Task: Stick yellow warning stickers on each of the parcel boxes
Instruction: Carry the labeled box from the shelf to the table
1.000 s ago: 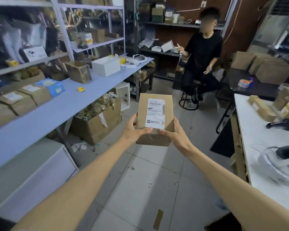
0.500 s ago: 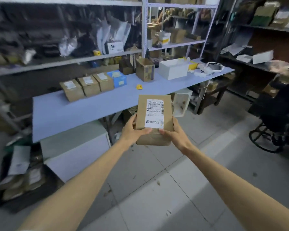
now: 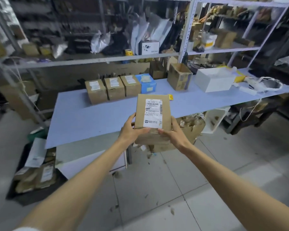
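Note:
I hold a brown parcel box [image 3: 153, 104] with a white shipping label in front of me, above the near edge of the pale blue table [image 3: 93, 117]. My left hand [image 3: 132, 130] grips its left lower side and my right hand [image 3: 172, 132] grips its right lower side. Three similar labelled parcel boxes [image 3: 113, 89] stand in a row at the back of the table. A small yellow sticker [image 3: 170, 97] lies on the table just right of the held box's top corner.
A blue box [image 3: 147, 83], an open brown carton [image 3: 179, 79] and a white box [image 3: 213, 81] stand on the table further right. Cluttered metal shelving [image 3: 97, 60] rises behind. A black crate of packages [image 3: 38, 177] sits on the tiled floor at left.
My view has swung left from the seated person to the blue table. The parcel box stays held in both hands and is now nearer the table.

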`<state>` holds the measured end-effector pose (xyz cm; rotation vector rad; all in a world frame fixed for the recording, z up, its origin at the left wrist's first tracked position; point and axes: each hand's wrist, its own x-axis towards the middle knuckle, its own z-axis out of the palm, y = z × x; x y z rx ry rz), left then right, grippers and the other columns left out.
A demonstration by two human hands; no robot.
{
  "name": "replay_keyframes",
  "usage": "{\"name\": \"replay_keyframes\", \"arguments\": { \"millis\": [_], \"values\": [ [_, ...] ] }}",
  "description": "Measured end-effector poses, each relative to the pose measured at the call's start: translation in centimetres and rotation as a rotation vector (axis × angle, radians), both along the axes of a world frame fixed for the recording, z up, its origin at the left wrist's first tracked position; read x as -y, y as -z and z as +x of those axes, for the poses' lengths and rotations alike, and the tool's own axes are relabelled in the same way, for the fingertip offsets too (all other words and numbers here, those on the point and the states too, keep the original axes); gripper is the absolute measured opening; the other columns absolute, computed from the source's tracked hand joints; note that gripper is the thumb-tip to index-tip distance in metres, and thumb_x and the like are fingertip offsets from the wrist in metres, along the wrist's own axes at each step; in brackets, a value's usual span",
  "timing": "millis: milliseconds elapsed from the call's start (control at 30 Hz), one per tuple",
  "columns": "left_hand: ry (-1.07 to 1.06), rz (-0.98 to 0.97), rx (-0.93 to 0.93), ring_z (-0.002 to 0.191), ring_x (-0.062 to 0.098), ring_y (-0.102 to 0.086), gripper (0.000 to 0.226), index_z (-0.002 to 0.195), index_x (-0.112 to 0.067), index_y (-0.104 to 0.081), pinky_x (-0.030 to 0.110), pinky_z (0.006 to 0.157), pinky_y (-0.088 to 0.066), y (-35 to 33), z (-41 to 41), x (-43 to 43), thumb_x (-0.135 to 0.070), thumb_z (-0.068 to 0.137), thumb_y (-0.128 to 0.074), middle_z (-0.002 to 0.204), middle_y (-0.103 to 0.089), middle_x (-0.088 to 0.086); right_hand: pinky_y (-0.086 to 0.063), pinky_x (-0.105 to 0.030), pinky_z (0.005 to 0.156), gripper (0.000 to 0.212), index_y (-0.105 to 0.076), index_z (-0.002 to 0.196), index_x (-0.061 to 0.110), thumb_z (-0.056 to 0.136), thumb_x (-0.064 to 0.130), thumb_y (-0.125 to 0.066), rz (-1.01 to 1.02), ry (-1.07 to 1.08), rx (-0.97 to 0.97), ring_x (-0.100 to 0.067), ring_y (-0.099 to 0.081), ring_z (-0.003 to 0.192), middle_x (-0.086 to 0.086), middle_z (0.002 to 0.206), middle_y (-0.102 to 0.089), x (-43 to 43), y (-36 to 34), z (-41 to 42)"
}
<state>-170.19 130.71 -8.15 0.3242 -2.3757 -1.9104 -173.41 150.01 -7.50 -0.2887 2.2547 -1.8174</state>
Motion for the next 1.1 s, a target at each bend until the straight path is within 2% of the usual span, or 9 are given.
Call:
{"name": "replay_keyframes", "arguments": {
  "millis": [67,133,267,433,600,733,900,1000,1100],
  "values": [
    [-0.011,-0.027,0.007,0.112,0.014,-0.054,0.091,0.144,-0.032,-0.034,0.028,0.085,-0.045,0.3,-2.2,1.2,-0.036,0.069,-0.084,0.126,-0.059,-0.004,-0.052,-0.041,0.094,0.060,-0.042,0.129,0.030,0.078,0.017,-0.070,0.022,-0.039,0.007,-0.014,-0.060,0.111,0.013,0.117,-0.062,1.0,0.2,-2.6],
    [-0.026,-0.029,0.017,0.113,0.014,-0.054,0.091,0.144,-0.032,-0.033,0.032,0.089,-0.048,0.4,-4.2,1.9,-0.037,0.069,-0.083,0.129,-0.058,-0.003,-0.050,-0.046,0.097,0.061,-0.041,0.129,0.030,0.077,0.018,-0.070,0.028,-0.064,0.011,-0.015,-0.060,0.112,0.010,0.120,-0.062,1.8,0.4,-5.1],
    [-0.060,-0.008,0.039,0.112,0.014,-0.053,0.091,0.145,-0.032,-0.032,0.040,0.092,-0.052,0.8,-8.9,3.0,-0.035,0.070,-0.083,0.128,-0.055,-0.004,-0.051,-0.046,0.096,0.059,-0.039,0.129,0.029,0.083,0.006,-0.068,-0.001,-0.091,0.038,-0.016,-0.060,0.112,0.001,0.124,-0.061,3.4,1.0,-10.6],
    [-0.132,0.003,0.069,0.109,0.014,-0.051,0.087,0.143,-0.032,-0.034,0.042,0.088,-0.054,1.7,-15.1,4.1,-0.033,0.070,-0.083,0.121,-0.053,-0.006,-0.050,-0.044,0.098,0.068,-0.039,0.132,0.029,0.073,0.023,-0.070,0.037,-0.166,0.048,-0.016,-0.058,0.115,0.002,0.127,-0.059,4.7,2.4,-18.3],
    [-0.238,0.040,0.106,0.114,0.018,-0.051,0.086,0.141,-0.032,-0.036,0.049,0.092,-0.052,2.4,-20.5,4.7,-0.032,0.069,-0.084,0.126,-0.054,-0.002,-0.050,-0.045,0.098,0.072,-0.037,0.134,0.026,0.069,0.026,-0.069,0.051,-0.266,0.090,-0.015,-0.059,0.113,0.004,0.125,-0.060,6.2,3.4,-25.7],
    [-0.291,0.039,0.134,0.115,0.017,-0.051,0.087,0.141,-0.031,-0.036,0.049,0.093,-0.052,3.1,-23.7,5.7,-0.032,0.069,-0.084,0.121,-0.053,-0.005,-0.050,-0.043,0.098,0.071,-0.036,0.137,0.025,0.074,0.020,-0.069,0.040,-0.317,0.114,-0.013,-0.057,0.114,0.005,0.126,-0.058,7.7,4.4,-29.9],
    [-0.343,0.068,0.196,0.114,0.018,-0.053,0.088,0.140,-0.032,-0.037,0.046,0.091,-0.053,4.9,-27.9,7.7,-0.030,0.067,-0.086,0.122,-0.055,-0.003,-0.049,-0.032,0.093,0.075,-0.036,0.136,0.024,0.068,0.025,-0.067,0.051,-0.351,0.185,-0.012,-0.056,0.116,0.006,0.127,-0.057,10.1,6.3,-34.4],
    [-0.359,0.105,0.222,0.111,0.015,-0.053,0.087,0.141,-0.033,-0.037,0.046,0.091,-0.053,6.6,-30.4,8.9,-0.026,0.068,-0.085,0.117,-0.056,-0.005,-0.049,-0.034,0.096,0.078,-0.036,0.138,0.025,0.066,0.024,-0.068,0.059,-0.354,0.217,-0.013,-0.056,0.116,0.006,0.128,-0.057,11.8,7.9,-37.2],
    [-0.379,0.134,0.233,0.112,0.015,-0.053,0.089,0.140,-0.033,-0.038,0.048,0.092,-0.053,8.5,-32.9,10.5,-0.024,0.067,-0.086,0.125,-0.056,-0.004,-0.048,-0.039,0.100,0.081,-0.036,0.138,0.024,0.065,0.024,-0.070,0.091,-0.335,0.242,-0.013,-0.057,0.115,0.005,0.128,-0.058,13.5,9.4,-39.5]
  ]
}}
